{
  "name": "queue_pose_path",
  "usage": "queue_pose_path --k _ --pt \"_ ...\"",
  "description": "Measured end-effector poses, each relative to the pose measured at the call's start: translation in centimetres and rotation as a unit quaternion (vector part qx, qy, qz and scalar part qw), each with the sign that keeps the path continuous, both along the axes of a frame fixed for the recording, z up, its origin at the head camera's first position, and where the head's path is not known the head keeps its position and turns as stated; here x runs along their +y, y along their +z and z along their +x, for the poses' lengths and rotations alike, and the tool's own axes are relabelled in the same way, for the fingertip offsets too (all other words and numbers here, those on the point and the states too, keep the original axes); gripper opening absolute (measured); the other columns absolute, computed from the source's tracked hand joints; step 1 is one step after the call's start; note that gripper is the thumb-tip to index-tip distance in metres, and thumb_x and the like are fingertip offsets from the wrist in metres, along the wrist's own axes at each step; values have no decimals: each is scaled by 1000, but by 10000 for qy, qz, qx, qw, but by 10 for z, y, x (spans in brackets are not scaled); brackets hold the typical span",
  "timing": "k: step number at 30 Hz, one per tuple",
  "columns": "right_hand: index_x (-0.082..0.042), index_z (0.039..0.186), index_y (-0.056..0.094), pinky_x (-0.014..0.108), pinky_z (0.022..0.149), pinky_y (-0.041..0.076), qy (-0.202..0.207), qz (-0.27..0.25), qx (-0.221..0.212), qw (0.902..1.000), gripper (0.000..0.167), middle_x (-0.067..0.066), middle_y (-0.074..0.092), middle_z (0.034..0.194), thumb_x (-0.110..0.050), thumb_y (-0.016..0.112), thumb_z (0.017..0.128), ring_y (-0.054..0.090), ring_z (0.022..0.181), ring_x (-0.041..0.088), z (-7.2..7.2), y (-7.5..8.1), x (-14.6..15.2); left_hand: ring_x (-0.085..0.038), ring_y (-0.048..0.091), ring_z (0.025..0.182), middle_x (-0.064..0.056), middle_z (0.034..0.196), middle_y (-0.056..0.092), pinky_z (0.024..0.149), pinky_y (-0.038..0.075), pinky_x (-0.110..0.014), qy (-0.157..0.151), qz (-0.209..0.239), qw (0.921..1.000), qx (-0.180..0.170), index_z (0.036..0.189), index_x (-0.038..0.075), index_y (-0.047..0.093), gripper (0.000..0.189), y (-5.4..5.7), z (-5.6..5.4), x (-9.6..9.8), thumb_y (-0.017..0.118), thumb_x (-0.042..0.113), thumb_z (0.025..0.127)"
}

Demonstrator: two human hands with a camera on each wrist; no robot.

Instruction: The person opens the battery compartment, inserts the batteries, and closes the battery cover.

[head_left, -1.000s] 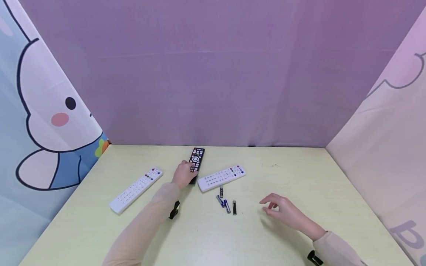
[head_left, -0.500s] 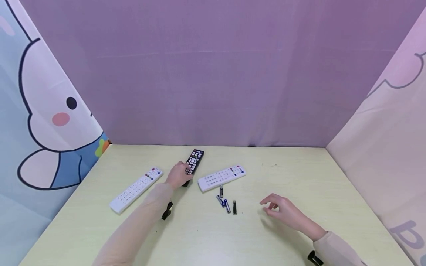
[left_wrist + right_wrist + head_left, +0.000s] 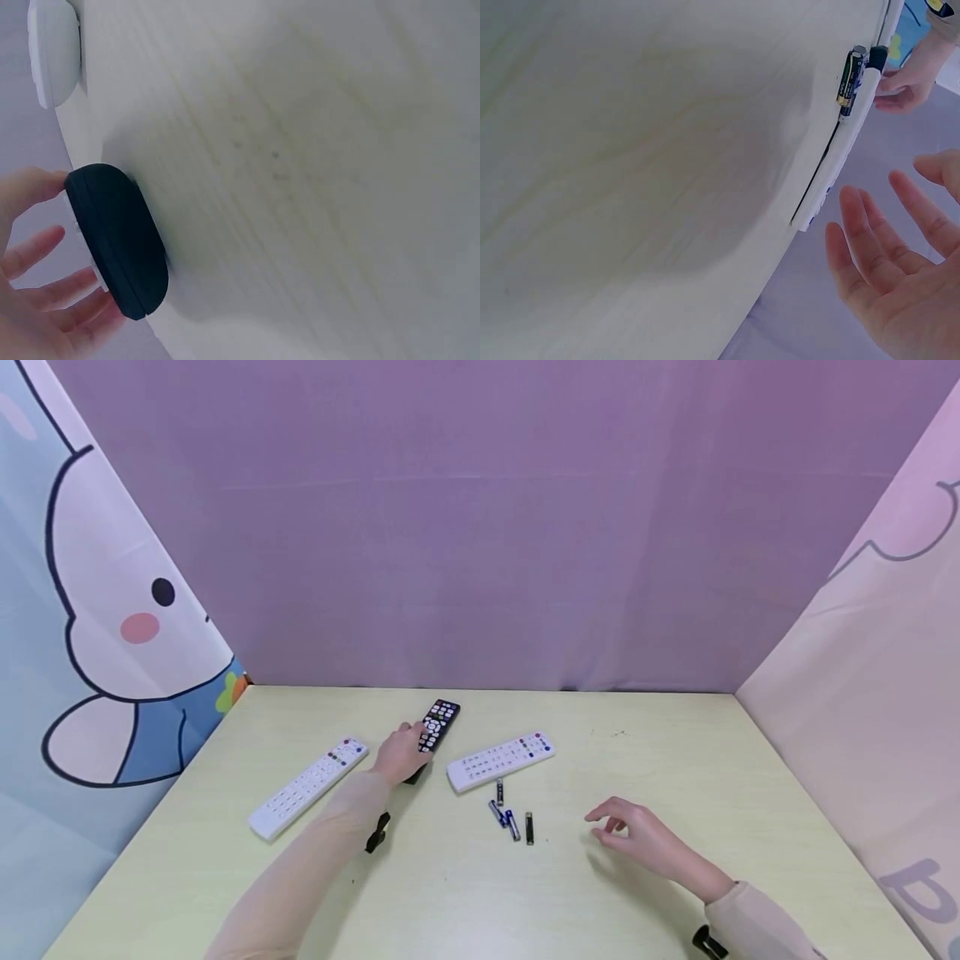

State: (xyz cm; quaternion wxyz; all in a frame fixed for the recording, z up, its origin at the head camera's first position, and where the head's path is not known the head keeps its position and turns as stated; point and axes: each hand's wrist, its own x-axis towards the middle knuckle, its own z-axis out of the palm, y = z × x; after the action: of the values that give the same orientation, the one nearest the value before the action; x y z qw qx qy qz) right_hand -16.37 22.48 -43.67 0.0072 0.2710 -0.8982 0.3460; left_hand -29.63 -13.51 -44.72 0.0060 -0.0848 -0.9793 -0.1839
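My left hand (image 3: 399, 754) grips the lower part of a black remote control (image 3: 444, 717) by its sides, buttons facing up. In the left wrist view, the thumb is at one edge of the black remote (image 3: 116, 240) and fingertips are at the other. It lies at a slant between two white remotes. My right hand (image 3: 637, 837) hovers over the table on the right, fingers loosely bent and holding nothing. Several small batteries (image 3: 512, 825), some blue and some dark, lie left of it, just below the right-hand white remote (image 3: 501, 762).
Another white remote (image 3: 307, 789) lies slanted at the left of the pale wooden table (image 3: 645, 743). Behind the table hangs a purple cloth (image 3: 480, 527). Printed cloths, one with a cartoon figure (image 3: 150, 635), close off both sides.
My left hand has shifted left and slightly toward me. The black remote's near end has swung left with it, so it lies more slanted. My right hand has stayed in place.
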Motion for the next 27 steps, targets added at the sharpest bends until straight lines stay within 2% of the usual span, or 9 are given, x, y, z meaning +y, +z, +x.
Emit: queue_pose_path --k 9,16,22,27 --pt "-3 96 62 24 63 52 -5 6 -106 9999 16 6 61 90 -6 60 81 54 71 6 0 0 1 -35 55 90 -25 107 51 74 52 -45 -66 -297 9995 110 120 3 49 49 -6 -6 6 66 21 78" --pt "-2 96 62 23 63 51 27 11 -101 9999 16 6 61 89 -4 59 81 54 71 5 -1 0 1 -37 54 91 -25 105 53 75 50 -47 -74 -554 9984 21 120 6 51 48 -4 -5 8 66 22 77" --pt "-2 96 62 23 63 51 5 22 -155 9999 16 7 62 89 -4 58 81 55 71 6 0 2 0 -36 53 91 -24 105 55 75 49 -46 -47 -511 9987 -56 118 7 53 47 0 -5 5 66 20 75" --pt "-1 96 62 24 63 52 -2 -16 -179 9998 16 8 62 89 -3 58 81 55 71 6 0 2 0 -33 54 92 -22 108 56 75 49 -44 -9 -365 9990 -270 119 10 54 47 3 -3 1 65 22 75"
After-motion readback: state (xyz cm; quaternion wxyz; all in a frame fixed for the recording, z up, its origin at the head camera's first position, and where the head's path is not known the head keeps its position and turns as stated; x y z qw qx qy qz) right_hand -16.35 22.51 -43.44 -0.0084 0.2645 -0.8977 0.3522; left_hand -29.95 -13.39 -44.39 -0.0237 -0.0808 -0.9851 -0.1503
